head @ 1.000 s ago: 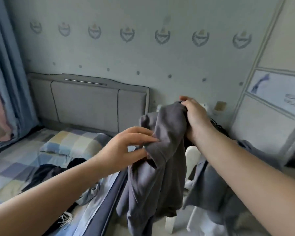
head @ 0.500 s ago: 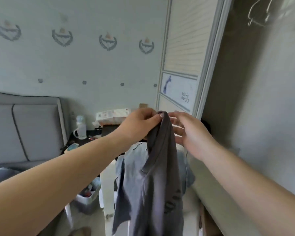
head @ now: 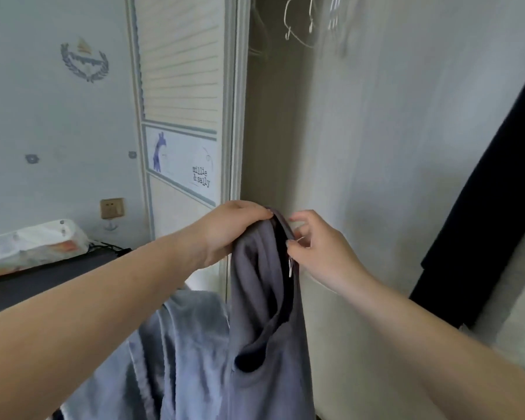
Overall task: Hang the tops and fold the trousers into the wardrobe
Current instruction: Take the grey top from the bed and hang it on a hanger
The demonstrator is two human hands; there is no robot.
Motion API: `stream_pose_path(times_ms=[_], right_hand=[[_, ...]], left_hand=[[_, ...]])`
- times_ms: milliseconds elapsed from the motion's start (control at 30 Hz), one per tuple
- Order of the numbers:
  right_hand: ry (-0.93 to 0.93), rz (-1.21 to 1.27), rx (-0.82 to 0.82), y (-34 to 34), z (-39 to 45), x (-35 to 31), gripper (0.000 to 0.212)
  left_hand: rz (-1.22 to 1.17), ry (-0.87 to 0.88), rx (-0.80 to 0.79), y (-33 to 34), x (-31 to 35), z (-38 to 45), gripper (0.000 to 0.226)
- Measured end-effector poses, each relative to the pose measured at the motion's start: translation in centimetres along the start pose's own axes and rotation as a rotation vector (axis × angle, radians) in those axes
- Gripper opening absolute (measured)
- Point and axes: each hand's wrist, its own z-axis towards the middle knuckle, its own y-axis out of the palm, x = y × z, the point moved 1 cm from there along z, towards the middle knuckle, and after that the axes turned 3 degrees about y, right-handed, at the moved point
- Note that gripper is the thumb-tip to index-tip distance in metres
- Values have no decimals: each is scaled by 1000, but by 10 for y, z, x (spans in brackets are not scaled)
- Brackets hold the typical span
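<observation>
Basically, the grey top (head: 264, 313) hung at lower centre of the frame, long axis vertical, its upper edge bunched between both hands in front of the open wardrobe (head: 300, 140). The wire hangers (head: 299, 24) sat at the upper centre-right, well above and slightly right of both hands, so the right hand (head: 319, 253) looked nearer to them. Left hand (head: 225, 228) clenched over the top's upper fold, carrying the weight as far as I could judge. Right hand half curled, thumb and forefinger pinching what looked like a small white tag at the dark collar edge. A lighter blue-grey garment (head: 179, 344) lay behind, lower left.
</observation>
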Motion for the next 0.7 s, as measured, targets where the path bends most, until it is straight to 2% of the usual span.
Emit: stream_pose_path(times_ms=[67, 167, 267, 333, 400, 500, 600, 667, 700], right_hand=[[58, -29, -22, 1, 15, 5, 32], [176, 42, -10, -5, 39, 8, 22], [233, 90, 142, -23, 57, 7, 22], [215, 103, 253, -35, 68, 4, 19], [198, 88, 303, -45, 77, -1, 14], [204, 24, 360, -61, 91, -5, 14], [165, -24, 436, -82, 108, -10, 21], [147, -46, 469, -97, 122, -13, 21], [141, -67, 484, -105, 130, -14, 18]], left_hand=[[-35, -24, -94, -4, -2, 25, 17], [-24, -20, -232, -15, -5, 61, 24], [-24, 61, -312, -22, -7, 91, 41], [68, 174, -338, -24, -6, 111, 31], [243, 339, -330, -27, 0, 127, 19], [422, 547, -330, -31, 8, 156, 16], [694, 834, -211, -31, 23, 183, 4], [847, 950, -138, -30, 34, 202, 21], [851, 954, -123, -27, 41, 211, 23]])
